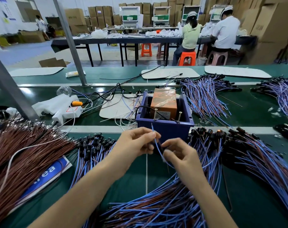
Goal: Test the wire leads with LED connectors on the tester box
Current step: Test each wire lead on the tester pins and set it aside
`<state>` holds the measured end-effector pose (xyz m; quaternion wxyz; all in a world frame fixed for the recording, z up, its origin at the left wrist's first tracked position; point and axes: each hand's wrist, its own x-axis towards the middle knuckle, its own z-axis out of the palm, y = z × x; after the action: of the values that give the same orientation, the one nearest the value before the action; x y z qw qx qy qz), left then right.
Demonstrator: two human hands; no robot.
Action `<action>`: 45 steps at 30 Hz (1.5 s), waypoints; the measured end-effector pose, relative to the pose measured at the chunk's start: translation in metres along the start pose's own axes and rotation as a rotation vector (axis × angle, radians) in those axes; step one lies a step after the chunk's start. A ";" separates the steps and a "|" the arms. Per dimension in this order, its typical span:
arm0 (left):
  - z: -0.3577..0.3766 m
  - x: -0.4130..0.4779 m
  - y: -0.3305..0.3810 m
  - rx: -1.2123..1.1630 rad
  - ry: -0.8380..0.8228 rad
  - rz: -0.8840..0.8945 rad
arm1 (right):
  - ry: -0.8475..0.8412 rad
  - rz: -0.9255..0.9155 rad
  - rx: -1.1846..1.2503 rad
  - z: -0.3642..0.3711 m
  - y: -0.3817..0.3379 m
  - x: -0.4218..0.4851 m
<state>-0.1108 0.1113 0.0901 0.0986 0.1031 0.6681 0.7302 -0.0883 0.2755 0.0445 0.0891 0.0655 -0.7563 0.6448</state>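
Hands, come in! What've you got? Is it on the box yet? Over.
One blue wire lead pinched by left hand and right hand. Tip short of tester box screws. Path clear.

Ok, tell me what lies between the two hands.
One blue wire, pinched by the left hand and held by the right hand, just before the box; the head view shows it.

On the blue-and-white sign lying under the brown wires at my left, I can read only the white letters "rea"; the rest is covered. The label on my tester box has print too small to read. The marks on the far cartons are blurred.
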 end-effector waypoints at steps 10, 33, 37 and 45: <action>-0.102 -0.049 -0.026 1.283 0.025 0.112 | -0.606 0.239 -0.307 -0.007 -0.005 -0.014; -0.022 -0.055 -0.021 0.796 -0.047 0.117 | -0.070 0.043 0.047 0.031 -0.012 -0.013; -0.025 -0.064 -0.023 0.744 -0.099 0.093 | 0.277 -0.014 -0.100 -0.006 -0.011 -0.006; -0.033 -0.073 -0.014 0.797 -0.138 0.035 | 0.352 -0.005 -0.630 -0.061 -0.004 0.019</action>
<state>-0.0498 0.0604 0.0717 0.0831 0.1935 0.8889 0.4068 -0.1033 0.3357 0.0616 0.2354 -0.0755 -0.8908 0.3812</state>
